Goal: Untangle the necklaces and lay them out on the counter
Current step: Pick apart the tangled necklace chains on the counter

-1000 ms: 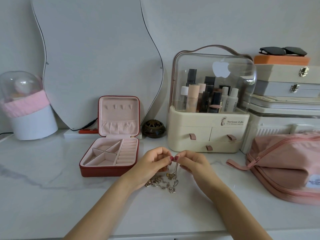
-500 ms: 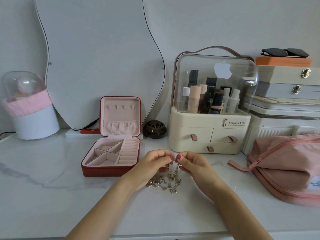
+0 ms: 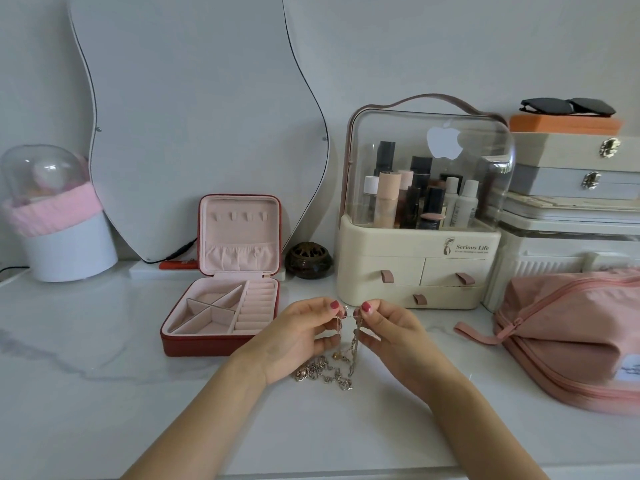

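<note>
Left hand [image 3: 294,336] and right hand [image 3: 391,336] each pinch the tangled necklaces [image 3: 332,370], which trail onto the counter [image 3: 104,393].

There is one camera, worn on the person's head. It looks forward and down over the white worktop [image 3: 86,393] toward the wall. The fingers [image 3: 330,308] sit close, near the middle of the view, a little low. Both arms come in from the bottom edge. The wide lens bends things at the sides. No second view shares this scene.
</note>
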